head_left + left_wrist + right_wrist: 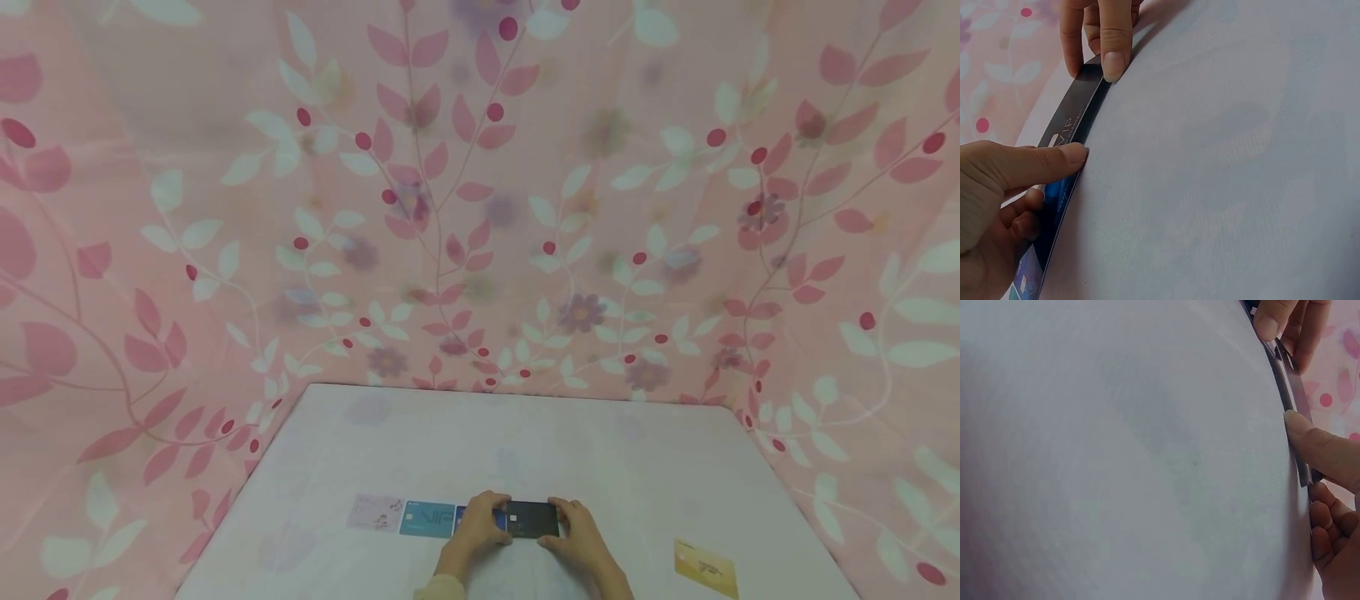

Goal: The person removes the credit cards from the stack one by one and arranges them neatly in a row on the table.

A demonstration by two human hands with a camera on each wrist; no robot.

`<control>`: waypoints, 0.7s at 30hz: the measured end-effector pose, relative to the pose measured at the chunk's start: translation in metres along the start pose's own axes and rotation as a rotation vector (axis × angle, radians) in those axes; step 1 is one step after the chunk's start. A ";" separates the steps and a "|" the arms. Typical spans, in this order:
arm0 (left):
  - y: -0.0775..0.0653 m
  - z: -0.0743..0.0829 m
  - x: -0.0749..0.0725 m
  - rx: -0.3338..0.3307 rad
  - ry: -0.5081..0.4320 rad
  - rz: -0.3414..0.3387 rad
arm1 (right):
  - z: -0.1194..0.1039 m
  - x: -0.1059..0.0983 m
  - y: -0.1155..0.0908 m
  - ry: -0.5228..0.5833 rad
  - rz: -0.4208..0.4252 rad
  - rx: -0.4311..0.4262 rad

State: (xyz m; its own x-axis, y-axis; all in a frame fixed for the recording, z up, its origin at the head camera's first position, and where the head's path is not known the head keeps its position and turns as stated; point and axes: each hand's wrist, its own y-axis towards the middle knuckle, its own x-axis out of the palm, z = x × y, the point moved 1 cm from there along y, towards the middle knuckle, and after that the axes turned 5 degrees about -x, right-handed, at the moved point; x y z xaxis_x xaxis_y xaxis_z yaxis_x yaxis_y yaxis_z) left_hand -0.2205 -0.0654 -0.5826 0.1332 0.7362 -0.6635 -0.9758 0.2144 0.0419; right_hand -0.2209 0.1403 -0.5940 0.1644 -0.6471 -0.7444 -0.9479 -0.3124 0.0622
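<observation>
A black card [532, 519] with a pale chip lies between my two hands, at the right end of a row of cards. My left hand [480, 529] grips its left end, thumb on the near edge and fingers at the far edge. At the right end, my right hand [577, 537] holds it the same way, thumb and fingers at the two corners. Left of it a blue card [498, 518] is partly hidden beneath my left hand. In the left wrist view the black card [1075, 94] shows gold VIP lettering beside the blue card [1057, 200].
Farther left in the row are a teal VIP card [427, 518] and a pale lilac card [377, 512] with a flower print. A yellow card [707, 568] lies apart at the right on the white table [525, 442]. Pink leaf-patterned cloth [465, 208] hangs behind and at both sides.
</observation>
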 end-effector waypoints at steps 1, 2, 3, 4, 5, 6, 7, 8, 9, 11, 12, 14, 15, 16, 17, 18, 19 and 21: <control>0.000 -0.001 0.000 -0.001 -0.002 -0.001 | 0.000 0.000 0.000 0.003 -0.004 0.009; 0.000 -0.001 0.001 -0.001 -0.007 -0.002 | 0.001 0.000 0.000 0.006 -0.008 0.018; 0.000 -0.002 0.001 -0.002 -0.013 -0.002 | 0.001 0.000 0.000 0.010 -0.014 0.028; -0.001 -0.002 0.001 0.003 -0.015 -0.001 | 0.001 -0.001 0.000 0.013 -0.019 0.037; -0.001 -0.003 0.001 0.003 -0.017 -0.002 | 0.002 -0.001 -0.001 0.016 -0.023 0.043; -0.001 -0.003 0.002 0.003 -0.021 -0.004 | 0.002 -0.001 -0.001 0.016 -0.026 0.043; -0.001 -0.004 0.002 -0.008 -0.024 -0.009 | 0.002 -0.002 -0.002 0.020 -0.030 0.048; -0.001 -0.004 0.002 -0.019 -0.028 -0.014 | 0.002 -0.002 -0.002 0.021 -0.033 0.050; -0.001 -0.004 0.002 -0.028 -0.032 -0.018 | 0.001 -0.002 -0.002 0.024 -0.037 0.052; -0.002 -0.004 0.003 -0.057 -0.041 -0.030 | 0.000 -0.003 -0.003 0.033 -0.044 0.054; -0.002 -0.003 0.003 -0.072 -0.045 -0.036 | 0.000 -0.004 -0.004 0.034 -0.047 0.056; -0.002 -0.003 0.002 -0.087 -0.054 -0.044 | -0.001 -0.005 -0.005 0.042 -0.054 0.066; -0.002 -0.002 0.002 -0.088 -0.056 -0.045 | -0.001 -0.005 -0.005 0.042 -0.055 0.067; -0.002 -0.002 0.002 -0.088 -0.056 -0.047 | -0.001 -0.005 -0.006 0.042 -0.057 0.068; -0.002 -0.002 0.001 -0.082 -0.061 -0.047 | -0.001 -0.005 -0.006 0.041 -0.056 0.064; -0.003 -0.002 0.001 -0.077 -0.061 -0.047 | -0.001 -0.005 -0.006 0.039 -0.053 0.058; -0.003 -0.002 0.000 -0.071 -0.063 -0.047 | 0.000 -0.005 -0.006 0.037 -0.050 0.051; -0.003 -0.001 0.000 -0.067 -0.068 -0.049 | 0.001 -0.004 -0.006 0.034 -0.044 0.037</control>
State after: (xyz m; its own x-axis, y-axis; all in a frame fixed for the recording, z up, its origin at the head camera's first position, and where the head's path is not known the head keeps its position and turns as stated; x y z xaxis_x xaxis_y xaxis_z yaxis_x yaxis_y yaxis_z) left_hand -0.2177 -0.0672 -0.5835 0.1899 0.7683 -0.6112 -0.9770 0.2094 -0.0404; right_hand -0.2160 0.1455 -0.5916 0.2149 -0.6568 -0.7227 -0.9488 -0.3160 0.0050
